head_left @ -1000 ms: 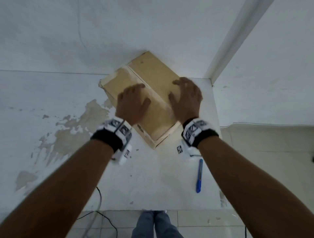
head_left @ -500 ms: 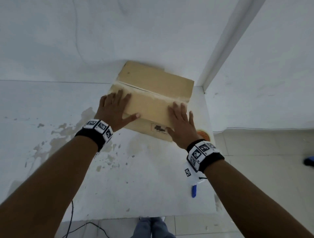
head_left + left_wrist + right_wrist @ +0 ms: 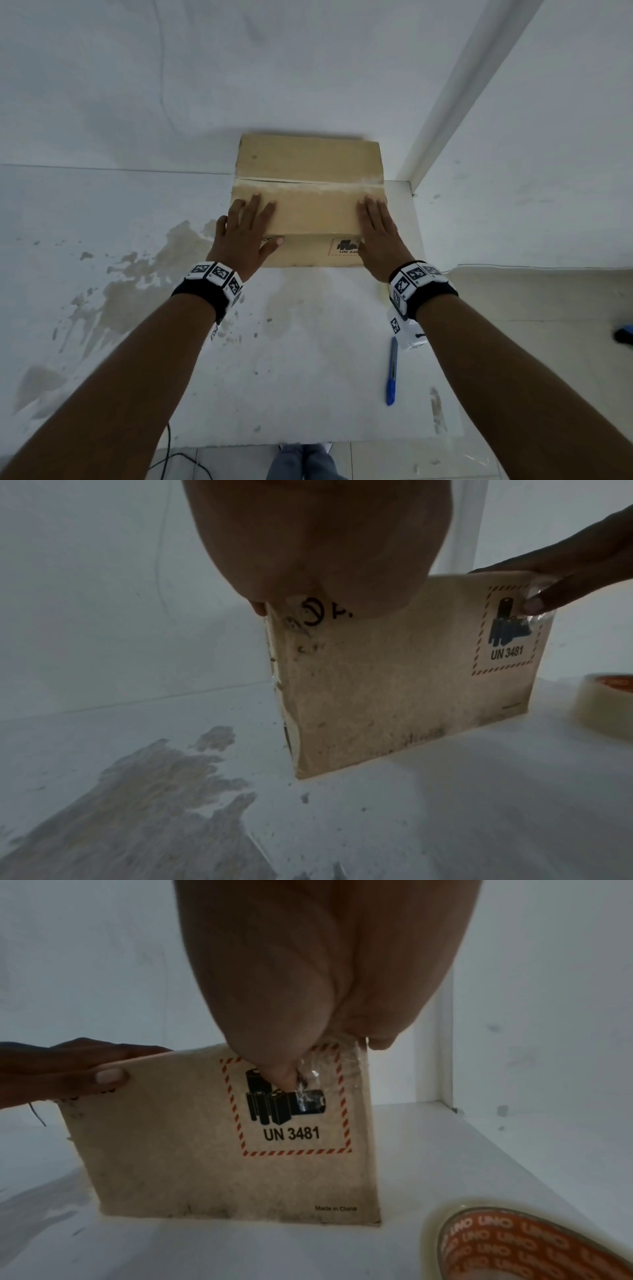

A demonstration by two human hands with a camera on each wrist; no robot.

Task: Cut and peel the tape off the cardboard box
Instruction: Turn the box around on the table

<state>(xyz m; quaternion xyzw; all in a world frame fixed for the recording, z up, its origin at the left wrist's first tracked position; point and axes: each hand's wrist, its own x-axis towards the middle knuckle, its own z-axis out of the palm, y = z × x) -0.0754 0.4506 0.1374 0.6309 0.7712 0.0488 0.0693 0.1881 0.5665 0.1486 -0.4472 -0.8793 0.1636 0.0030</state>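
Note:
A brown cardboard box stands square to me at the back of the white table, with worn tape along its top seam. My left hand lies on the box's near left top edge, fingers straight on top and thumb on the front face. My right hand lies the same way on the near right edge. In the right wrist view its thumb presses on clear tape over the UN 3481 label. A blue utility knife lies on the table under my right forearm.
A roll of clear tape with an orange core sits on the table right of the box, below my right wrist. The table's right edge is close to the knife. Walls stand behind and right. A black cable hangs at the front.
Both hands have turned the box from a diagonal lie until its front face is square to me. The hands have slid out to the box's near corners.

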